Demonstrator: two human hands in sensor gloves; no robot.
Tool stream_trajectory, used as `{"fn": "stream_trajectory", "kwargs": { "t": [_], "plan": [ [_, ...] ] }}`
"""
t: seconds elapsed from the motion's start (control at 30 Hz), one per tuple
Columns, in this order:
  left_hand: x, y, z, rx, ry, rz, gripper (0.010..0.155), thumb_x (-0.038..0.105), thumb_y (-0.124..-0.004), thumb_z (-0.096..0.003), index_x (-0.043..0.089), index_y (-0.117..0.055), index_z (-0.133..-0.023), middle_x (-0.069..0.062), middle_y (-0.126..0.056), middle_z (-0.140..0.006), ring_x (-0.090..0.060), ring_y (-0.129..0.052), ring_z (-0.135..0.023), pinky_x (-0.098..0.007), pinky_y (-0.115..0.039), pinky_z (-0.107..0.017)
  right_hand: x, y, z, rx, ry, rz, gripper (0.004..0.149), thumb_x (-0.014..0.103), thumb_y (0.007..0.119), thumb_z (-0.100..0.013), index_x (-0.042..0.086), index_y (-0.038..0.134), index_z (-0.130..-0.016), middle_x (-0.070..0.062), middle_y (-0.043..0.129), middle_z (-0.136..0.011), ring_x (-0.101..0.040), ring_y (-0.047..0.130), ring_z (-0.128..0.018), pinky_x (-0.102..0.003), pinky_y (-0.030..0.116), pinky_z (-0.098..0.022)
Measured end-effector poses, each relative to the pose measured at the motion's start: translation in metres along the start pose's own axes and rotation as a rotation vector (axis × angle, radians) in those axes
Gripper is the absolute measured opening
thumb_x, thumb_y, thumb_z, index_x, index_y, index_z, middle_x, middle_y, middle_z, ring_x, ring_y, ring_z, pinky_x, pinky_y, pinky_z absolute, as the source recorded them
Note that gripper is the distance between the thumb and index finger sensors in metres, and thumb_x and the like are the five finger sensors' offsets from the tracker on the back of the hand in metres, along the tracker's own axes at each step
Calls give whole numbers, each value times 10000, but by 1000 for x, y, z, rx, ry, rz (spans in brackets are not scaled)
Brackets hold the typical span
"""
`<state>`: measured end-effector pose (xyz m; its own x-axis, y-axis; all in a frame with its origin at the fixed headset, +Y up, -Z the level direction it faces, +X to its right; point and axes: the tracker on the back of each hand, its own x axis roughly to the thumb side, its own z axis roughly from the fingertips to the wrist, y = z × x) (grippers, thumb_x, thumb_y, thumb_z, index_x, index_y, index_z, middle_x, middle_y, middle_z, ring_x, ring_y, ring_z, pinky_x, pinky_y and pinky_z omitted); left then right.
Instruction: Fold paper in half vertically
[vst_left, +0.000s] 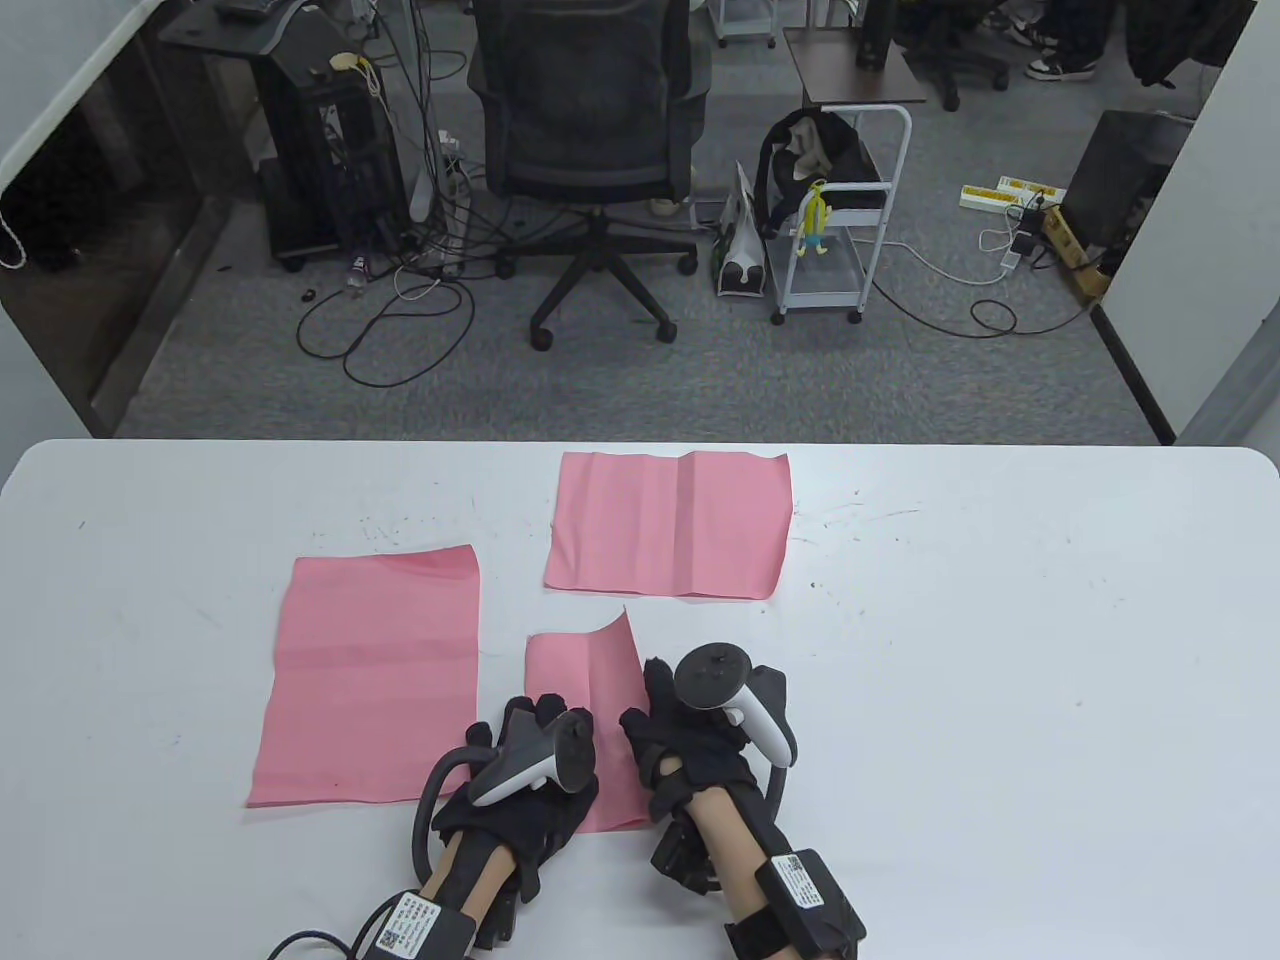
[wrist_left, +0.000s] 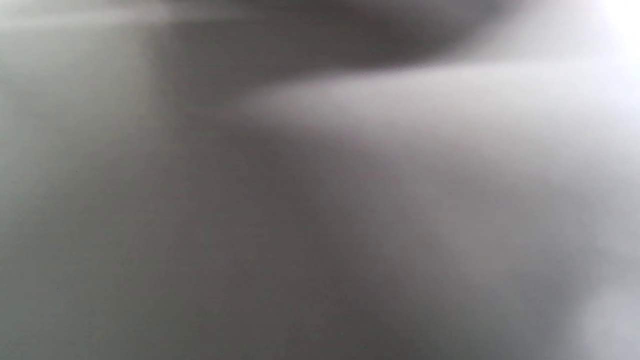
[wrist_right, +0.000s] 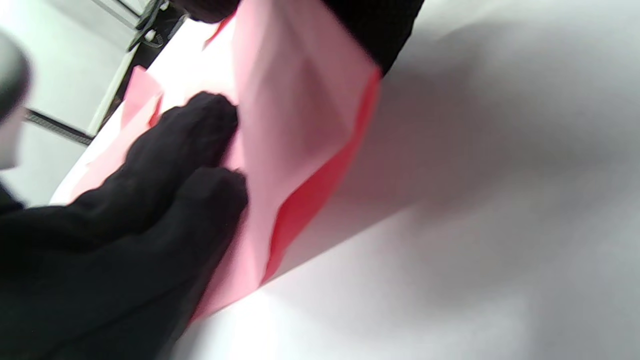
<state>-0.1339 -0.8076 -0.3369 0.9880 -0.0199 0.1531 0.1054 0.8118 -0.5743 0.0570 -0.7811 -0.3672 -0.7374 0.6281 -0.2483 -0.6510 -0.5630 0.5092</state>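
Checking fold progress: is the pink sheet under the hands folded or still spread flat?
Folded, not yet flat: the pink sheet is doubled over, narrower than the two beside it, its top layer lifting on the right. Both hands rest on it.

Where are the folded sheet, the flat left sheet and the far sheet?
Folded sheet (vst_left: 585, 670), table view, upper layer above the hands.
Left sheet (vst_left: 375, 680), table view, its middle.
Far sheet (vst_left: 670, 525), table view, its middle.
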Motion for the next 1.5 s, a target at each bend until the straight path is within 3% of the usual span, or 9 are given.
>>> {"fn": "stream_trajectory", "kwargs": {
  "t": [0.13,0.5,0.67,0.83,1.0,1.5],
  "plan": [
    [0,0,0,-2,0,-3,742,646,-336,-514,395,17,-1118,61,84,-1218,-299,25,-1153,-643,-157,-844,-8,0,-4,-42,45,2,632,325,745,-516,206,429,-1051,52,854,-842,-31,975,-565,-247,860,-395],
    [1,4,1,11,14,-11,739,650,-366,-519,412,-18,-1126,71,44,-1236,-291,-16,-1172,-635,-189,-857,-6,3,-1,-88,46,46,622,326,751,-513,224,450,-1048,72,869,-828,-8,979,-546,-230,866,-386],
    [3,22,14,102,28,-14,757,659,-402,-522,423,-27,-1136,77,-36,-1277,-278,-77,-1210,-634,-220,-872,-6,2,-1,-83,46,42,618,327,750,-514,229,454,-1047,74,868,-828,-6,979,-545,-226,866,-384],
    [9,57,49,274,-28,88,766,671,-402,-522,429,-7,-1132,81,22,-1268,-276,-16,-1199,-631,-182,-874,-6,2,-1,-77,45,43,616,326,748,-515,230,454,-1047,76,864,-831,-5,976,-547,-225,864,-386],
    [11,77,81,411,-60,96,774,677,-403,-526,424,-9,-1143,67,19,-1274,-290,-10,-1196,-639,-181,-868,-6,2,-1,-77,45,45,615,328,746,-516,232,452,-1048,77,862,-832,-4,974,-548,-223,862,-386],
    [12,79,86,421,-80,89,779,680,-403,-527,417,-14,-1149,62,13,-1277,-296,-16,-1197,-641,-190,-867,-8,1,-2,-57,37,14,614,331,746,-514,234,456,-1047,77,863,-833,-7,978,-552,-221,861,-387]
  ]
}}
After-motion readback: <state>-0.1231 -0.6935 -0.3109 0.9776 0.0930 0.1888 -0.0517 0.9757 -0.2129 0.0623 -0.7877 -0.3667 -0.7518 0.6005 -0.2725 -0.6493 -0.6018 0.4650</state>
